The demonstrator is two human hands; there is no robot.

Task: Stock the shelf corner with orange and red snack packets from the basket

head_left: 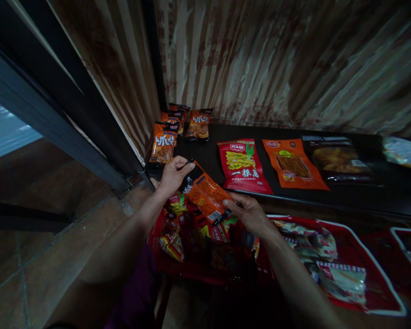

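An orange and black snack bag (207,194) is stretched between my two hands, its barcode side partly turned up. My left hand (176,175) pinches the upper left end. At the lower right end, my right hand (245,209) grips the edge between thumb and fingers. Beneath the bag is a red basket (192,270) holding several snack packets, partly covered by my hands and the bag. On the dark shelf beyond, a matching orange snack bag (163,142) stands in front of others at the left corner, with another bag (198,124) beside them.
Along the shelf (208,157) lie a red snack bag (244,165), an orange bag (292,163), a dark clear-fronted bag (339,159) and a whitish bag (404,152). A second red basket (385,292) with packets sits at right. A dark metal post (99,123) rises at left.
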